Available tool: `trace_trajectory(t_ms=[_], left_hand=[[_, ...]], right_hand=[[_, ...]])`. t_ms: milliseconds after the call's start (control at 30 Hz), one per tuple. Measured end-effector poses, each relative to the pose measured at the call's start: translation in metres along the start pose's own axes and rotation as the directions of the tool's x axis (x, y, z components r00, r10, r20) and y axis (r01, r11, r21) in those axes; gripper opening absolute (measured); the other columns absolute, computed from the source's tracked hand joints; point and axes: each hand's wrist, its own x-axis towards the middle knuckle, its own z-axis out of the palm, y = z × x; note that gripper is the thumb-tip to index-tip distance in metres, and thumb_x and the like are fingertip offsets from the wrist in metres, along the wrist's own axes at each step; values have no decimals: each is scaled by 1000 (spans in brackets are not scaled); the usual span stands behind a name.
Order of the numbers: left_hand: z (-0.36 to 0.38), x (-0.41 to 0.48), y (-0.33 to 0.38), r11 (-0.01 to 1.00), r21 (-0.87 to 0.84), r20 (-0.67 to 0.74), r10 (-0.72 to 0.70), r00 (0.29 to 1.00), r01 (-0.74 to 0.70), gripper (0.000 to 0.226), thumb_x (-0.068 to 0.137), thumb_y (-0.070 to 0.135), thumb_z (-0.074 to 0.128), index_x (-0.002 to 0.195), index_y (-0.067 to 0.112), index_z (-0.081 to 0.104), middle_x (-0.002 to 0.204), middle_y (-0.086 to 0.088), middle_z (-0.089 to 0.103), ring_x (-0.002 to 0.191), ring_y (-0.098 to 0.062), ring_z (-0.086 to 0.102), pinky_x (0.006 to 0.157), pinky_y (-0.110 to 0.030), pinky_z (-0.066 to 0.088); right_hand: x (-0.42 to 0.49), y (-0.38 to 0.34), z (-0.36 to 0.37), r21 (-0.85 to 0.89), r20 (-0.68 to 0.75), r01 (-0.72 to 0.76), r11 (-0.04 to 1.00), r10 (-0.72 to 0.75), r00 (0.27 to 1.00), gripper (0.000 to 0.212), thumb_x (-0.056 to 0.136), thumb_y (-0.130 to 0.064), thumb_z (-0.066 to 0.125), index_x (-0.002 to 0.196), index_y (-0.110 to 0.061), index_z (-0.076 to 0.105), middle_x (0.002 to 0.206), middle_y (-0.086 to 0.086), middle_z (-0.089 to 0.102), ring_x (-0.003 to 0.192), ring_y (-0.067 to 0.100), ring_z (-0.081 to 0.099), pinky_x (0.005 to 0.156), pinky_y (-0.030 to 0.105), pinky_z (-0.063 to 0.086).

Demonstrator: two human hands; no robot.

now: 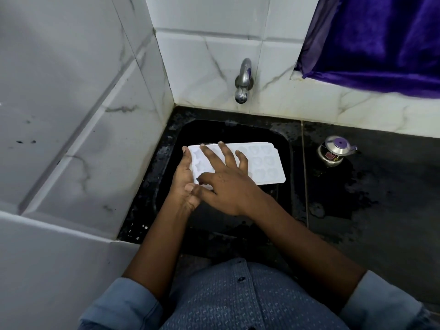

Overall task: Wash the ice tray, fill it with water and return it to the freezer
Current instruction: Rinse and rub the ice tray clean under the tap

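Ice tray, white, cavities up, sits roughly level over the sink basin, long side running L–R; can't tell if it's resting on anything or only held. Left grip clamps the tray's left short end, a fingertip hooked on the far corner, thumb at the near one. Right grip lies flat on top, fingers spread wide over the left half of the cavities, thumb down by the near edge. It's pressing or rubbing, not pinching anything. Right half of the tray is uncovered and shaped moulds show there.

Sink is set into the back-left corner of the desk, which is black and wet w/ droplets round the rim. Tap sticks out of the tiled wall right behind the sink; no stream visible, so water looks off. Small steel pot w/ purple-knobbed lid stands on the desk just right of the sink, near the back edge. Purple curtain hangs over the back-right corner.

Step, imo: the wash, i.e. bare-hand scrubbing of the cavities, no sponge or soap in view. Task looks early, w/ filling & the freezer trip not yet done. Next move prob. calls for the right grip to lift off and reach back to the tap while the left holds the tray under the spout: rinse, tip out, then fill. A one-ended hold lets the tray tilt, & a full tray will slop unless carried flat w/ both grips
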Motion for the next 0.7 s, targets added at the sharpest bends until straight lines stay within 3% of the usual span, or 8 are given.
trace_trajectory(t_ms=[67, 167, 300, 367, 433, 500, 600, 700], left_hand=[[0, -2, 1, 1000, 19, 1, -16, 1000, 16, 72, 91, 81, 55, 130, 24, 74, 126, -7, 76, 121, -33, 71, 114, -57, 43], [-3, -2, -5, 996, 78, -24, 36, 999, -34, 67, 92, 81, 50, 132, 29, 65, 108, 0, 81, 106, -23, 76, 117, -62, 41], [4, -15, 1, 999, 53, 25, 4, 1000, -6, 71, 98, 77, 42, 127, 17, 70, 121, -13, 77, 108, -33, 76, 95, -55, 58], [0, -15, 7, 994, 83, 59, 59, 996, -64, 78, 104, 72, 32, 127, 8, 70, 124, -20, 74, 107, -36, 75, 86, -50, 63], [-6, -15, 9, 988, 97, 84, 111, 990, -119, 83, 106, 68, 25, 141, 2, 61, 133, -24, 69, 118, -38, 69, 91, -51, 61], [-9, -16, 12, 980, 132, 58, 141, 988, -147, 82, 106, 68, 28, 148, 3, 54, 140, -23, 66, 125, -39, 67, 92, -51, 61], [-15, -16, 18, 968, 177, 43, 173, 984, -178, 77, 106, 68, 31, 144, 8, 59, 138, -19, 68, 123, -37, 68, 87, -50, 63], [-12, -17, 20, 968, 185, 34, 167, 985, -170, 72, 107, 66, 34, 144, 10, 60, 141, -19, 67, 126, -37, 67, 93, -51, 60]], right_hand=[[-1, -1, 1, -14, -5, 3, 1000, -3, 1000, 64, 99, -77, 27, 120, -38, 74, 176, -3, 0, 159, 28, -17, 122, 61, -12], [-2, -3, 4, -14, -19, 20, 1000, -20, 1000, 67, 98, -78, 26, 115, -36, 76, 176, -4, 0, 159, 27, -17, 122, 61, -11], [-1, 3, 10, 30, 3, 56, 998, -56, 998, 67, 94, -80, 26, 117, -39, 74, 176, -5, 4, 160, 26, -13, 123, 60, -7], [-3, 14, 6, 194, -113, 104, 975, -83, 990, 58, 93, -76, 35, 103, -37, 76, 172, -11, 20, 157, 21, 4, 119, 50, 4], [-3, 33, -6, 338, -347, 85, 937, 40, 937, 40, 96, -64, 48, 96, -34, 74, 160, -16, 43, 144, 18, 27, 105, 39, 16], [0, 66, -16, 344, -454, -87, 935, 247, 856, 29, 99, -53, 54, 104, -31, 73, 145, -13, 57, 133, 22, 39, 96, 36, 21], [5, 123, -15, 257, -387, -395, 882, 468, 794, 40, 97, -49, 51, 117, -21, 72, 129, 5, 68, 124, 37, 55, 102, 45, 43], [6, 150, -8, 478, -152, -474, 739, 601, 784, 41, 98, -40, 54, 109, -5, 72, 112, 18, 73, 99, 37, 68, 84, 45, 57]])
